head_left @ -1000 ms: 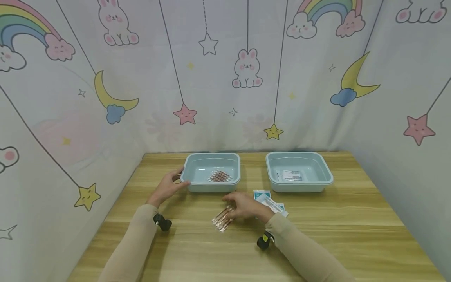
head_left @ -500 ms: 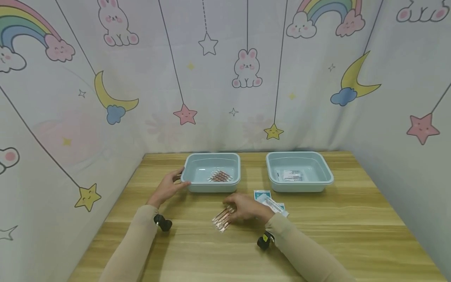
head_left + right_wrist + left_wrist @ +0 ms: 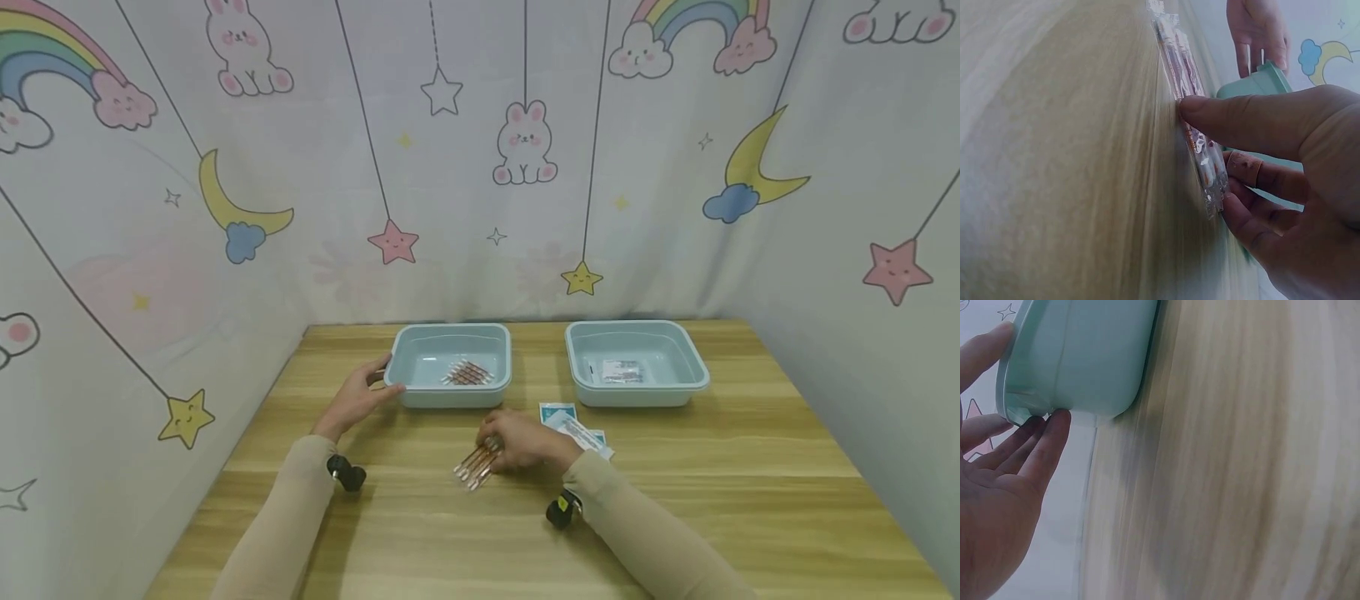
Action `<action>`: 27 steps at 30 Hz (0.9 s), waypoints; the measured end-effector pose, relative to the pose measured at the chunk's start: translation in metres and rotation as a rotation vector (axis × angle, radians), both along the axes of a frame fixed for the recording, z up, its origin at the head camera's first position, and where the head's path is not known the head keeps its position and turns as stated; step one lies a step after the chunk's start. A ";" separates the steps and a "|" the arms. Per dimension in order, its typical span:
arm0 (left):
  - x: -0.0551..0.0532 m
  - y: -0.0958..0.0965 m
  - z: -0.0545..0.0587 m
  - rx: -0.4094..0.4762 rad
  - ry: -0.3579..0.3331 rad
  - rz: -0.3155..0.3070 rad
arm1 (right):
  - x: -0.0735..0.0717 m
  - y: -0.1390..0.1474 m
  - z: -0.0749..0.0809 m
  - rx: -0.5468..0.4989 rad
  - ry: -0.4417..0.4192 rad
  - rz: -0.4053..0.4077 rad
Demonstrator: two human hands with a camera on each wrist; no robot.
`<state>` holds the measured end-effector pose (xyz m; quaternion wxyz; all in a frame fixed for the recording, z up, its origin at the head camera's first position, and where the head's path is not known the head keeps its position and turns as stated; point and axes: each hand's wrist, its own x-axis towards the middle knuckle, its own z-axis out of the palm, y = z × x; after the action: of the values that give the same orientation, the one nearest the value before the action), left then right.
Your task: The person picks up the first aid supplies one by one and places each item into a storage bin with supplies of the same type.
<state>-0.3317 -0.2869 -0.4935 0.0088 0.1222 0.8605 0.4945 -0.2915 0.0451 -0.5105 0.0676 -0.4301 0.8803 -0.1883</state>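
Observation:
My left hand (image 3: 358,404) holds the left end of a pale blue plastic basin (image 3: 450,400), thumb at the front rim and fingers against the end wall; the left wrist view shows this hand (image 3: 1007,481) on the basin (image 3: 1097,356). Inside lie several brown swabs (image 3: 468,374) in clear wrap. In front of it, my right hand (image 3: 521,440) pinches a clear pack of brown, white-tipped swabs (image 3: 476,467). Up close, the right thumb lies on the swab pack (image 3: 1188,94) while the fingers of the right hand (image 3: 1285,162) meet its edge, low over the table.
A second blue basin (image 3: 637,398) stands at the back right, with clear-wrapped packets (image 3: 622,372) in it. White and teal sachets (image 3: 576,432) lie on the wooden table (image 3: 712,500) beside the right wrist. A patterned curtain (image 3: 480,283) closes off the back.
My right fingers have closed further on the swab pack, and its near end has shifted slightly, seemingly lifted. The left hand and both basins have stayed in place.

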 end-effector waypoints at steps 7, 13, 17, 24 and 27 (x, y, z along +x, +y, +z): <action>-0.001 0.000 0.000 -0.001 -0.014 0.004 | -0.002 0.000 0.001 -0.002 0.025 0.046; -0.001 0.001 0.001 0.005 -0.014 0.006 | -0.003 0.001 0.003 0.021 -0.022 0.053; 0.000 0.000 0.001 -0.010 -0.012 0.004 | -0.001 0.003 0.005 0.029 -0.051 0.043; 0.002 0.000 0.002 -0.006 -0.025 0.001 | 0.001 0.004 0.006 0.005 -0.076 0.044; 0.001 0.001 0.003 -0.001 -0.024 0.007 | 0.000 0.005 0.006 -0.018 -0.099 0.042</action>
<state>-0.3305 -0.2860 -0.4906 0.0174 0.1135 0.8610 0.4955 -0.2913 0.0501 -0.5047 0.1109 -0.4395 0.8649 -0.2157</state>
